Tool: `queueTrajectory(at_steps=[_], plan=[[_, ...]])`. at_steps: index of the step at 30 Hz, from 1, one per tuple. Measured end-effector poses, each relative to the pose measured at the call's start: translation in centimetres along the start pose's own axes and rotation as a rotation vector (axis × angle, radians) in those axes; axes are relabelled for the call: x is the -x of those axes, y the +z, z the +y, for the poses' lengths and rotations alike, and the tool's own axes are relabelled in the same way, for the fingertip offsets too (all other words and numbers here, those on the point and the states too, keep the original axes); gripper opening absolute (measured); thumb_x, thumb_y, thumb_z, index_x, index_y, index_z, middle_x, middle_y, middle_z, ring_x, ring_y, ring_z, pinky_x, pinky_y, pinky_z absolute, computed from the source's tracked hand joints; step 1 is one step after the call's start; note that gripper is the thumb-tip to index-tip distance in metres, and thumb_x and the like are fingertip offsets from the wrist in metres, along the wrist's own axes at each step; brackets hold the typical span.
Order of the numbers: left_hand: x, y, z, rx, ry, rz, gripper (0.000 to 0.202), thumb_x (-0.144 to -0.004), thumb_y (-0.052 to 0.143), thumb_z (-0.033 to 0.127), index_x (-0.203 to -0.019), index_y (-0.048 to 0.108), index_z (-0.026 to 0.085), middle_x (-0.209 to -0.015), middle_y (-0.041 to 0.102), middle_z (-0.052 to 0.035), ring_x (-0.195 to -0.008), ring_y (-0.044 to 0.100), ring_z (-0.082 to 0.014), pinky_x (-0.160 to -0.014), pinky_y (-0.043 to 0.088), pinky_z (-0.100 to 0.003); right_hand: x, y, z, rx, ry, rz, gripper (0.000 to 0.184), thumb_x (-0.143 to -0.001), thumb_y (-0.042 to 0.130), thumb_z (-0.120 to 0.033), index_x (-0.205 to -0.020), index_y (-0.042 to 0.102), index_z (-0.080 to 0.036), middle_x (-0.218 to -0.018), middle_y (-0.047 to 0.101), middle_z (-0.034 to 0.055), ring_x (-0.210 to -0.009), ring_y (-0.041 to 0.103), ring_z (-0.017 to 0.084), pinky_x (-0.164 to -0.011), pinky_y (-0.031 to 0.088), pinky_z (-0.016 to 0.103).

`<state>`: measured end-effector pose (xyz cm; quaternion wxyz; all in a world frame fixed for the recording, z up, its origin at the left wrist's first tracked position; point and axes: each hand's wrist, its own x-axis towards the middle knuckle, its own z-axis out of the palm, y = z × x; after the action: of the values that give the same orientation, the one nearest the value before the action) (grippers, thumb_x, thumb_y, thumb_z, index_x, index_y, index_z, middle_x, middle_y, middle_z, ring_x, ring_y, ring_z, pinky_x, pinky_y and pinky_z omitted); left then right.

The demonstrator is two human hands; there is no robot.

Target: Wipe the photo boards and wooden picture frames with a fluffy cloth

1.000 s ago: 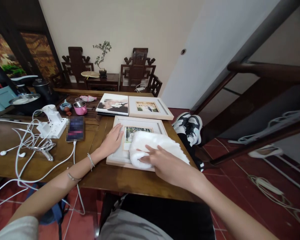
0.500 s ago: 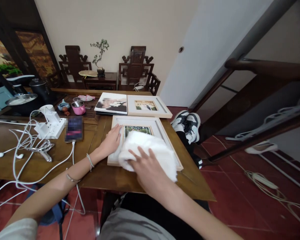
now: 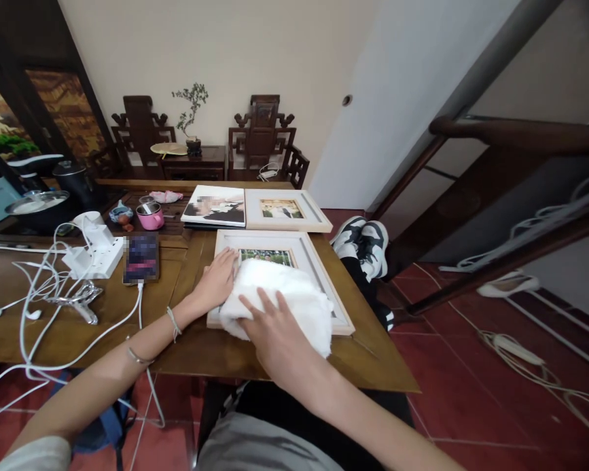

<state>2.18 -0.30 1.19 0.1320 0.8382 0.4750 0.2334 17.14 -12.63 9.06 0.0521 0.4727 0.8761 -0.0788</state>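
Note:
A light wood picture frame (image 3: 342, 307) with a wide pale mat lies flat near the table's front edge. Its photo (image 3: 269, 255) shows only along the top, since a fluffy white cloth (image 3: 294, 288) covers the rest. My right hand (image 3: 277, 330) presses on that cloth, its fingers bent into the fabric and spread over it. On the frame's left side rests my left hand (image 3: 218, 278), fingers stretched out flat, beside the cloth.
Behind lie a second framed photo (image 3: 314, 219) and a stack topped by a photo print (image 3: 213, 206). To the left are a phone (image 3: 141, 257), a white power strip (image 3: 95, 255) with tangled cables, and a pink cup (image 3: 150, 216). Sneakers (image 3: 360, 245) show past the table's right edge.
My right hand has slid the white cloth a little to the left across the frame. My left hand stays on the frame's left side. The whole view has shifted slightly.

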Motion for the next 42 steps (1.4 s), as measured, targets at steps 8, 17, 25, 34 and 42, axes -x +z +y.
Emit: queueTrajectory(at_steps=[8,17,25,34,42], plan=[[0.0,0.4,-0.6,-0.012,0.058,0.010,0.046,-0.093,0.031,0.016,-0.136,0.047,0.011,-0.147,0.045,-0.0168,-0.140,0.038,-0.0254,-0.114,0.034,-0.051,6.1,2.1,6.4,0.101,0.220,0.078,0.066,-0.062,0.045,0.006,-0.118,0.070,-0.020,-0.146,0.047,0.0091,-0.139,0.033,0.036,-0.113,0.030,0.058],[-0.1,0.3,-0.5,-0.015,0.063,-0.002,0.044,-0.093,0.033,0.015,-0.133,0.051,0.010,-0.147,0.045,-0.0157,-0.140,0.038,-0.0245,-0.115,0.033,-0.049,3.3,1.5,14.9,0.144,0.241,0.157,0.067,-0.065,0.038,0.008,-0.116,0.070,-0.021,-0.148,0.046,0.0048,-0.142,0.029,0.029,-0.113,0.033,0.051],[-0.3,0.5,-0.6,0.046,0.057,0.051,0.041,-0.092,0.036,0.015,-0.127,0.057,0.015,-0.141,0.053,-0.0126,-0.136,0.043,-0.0237,-0.113,0.038,-0.047,-8.6,-1.9,12.7,0.260,0.030,0.303,0.065,-0.074,0.043,0.008,-0.134,0.057,-0.015,-0.155,0.035,0.0087,-0.144,0.023,0.034,-0.109,0.032,0.052],[-0.3,0.3,-0.4,0.064,0.042,0.096,0.034,-0.091,0.040,0.014,-0.114,0.065,0.016,-0.128,0.063,-0.0116,-0.125,0.055,-0.0252,-0.107,0.044,-0.045,-14.7,-1.0,10.3,0.257,-0.083,0.228,0.050,-0.084,0.043,-0.001,-0.124,0.065,-0.021,-0.152,0.041,0.0035,-0.144,0.025,0.029,-0.111,0.028,0.052],[-0.3,0.5,-0.5,0.074,0.035,0.090,0.035,-0.091,0.039,0.013,-0.114,0.065,0.017,-0.134,0.060,-0.0100,-0.133,0.049,-0.0220,-0.110,0.042,-0.044,-9.5,-0.8,15.8,0.271,0.077,0.178,0.056,-0.076,0.043,0.007,-0.116,0.070,-0.022,-0.144,0.051,0.0039,-0.142,0.031,0.028,-0.111,0.029,0.052]])
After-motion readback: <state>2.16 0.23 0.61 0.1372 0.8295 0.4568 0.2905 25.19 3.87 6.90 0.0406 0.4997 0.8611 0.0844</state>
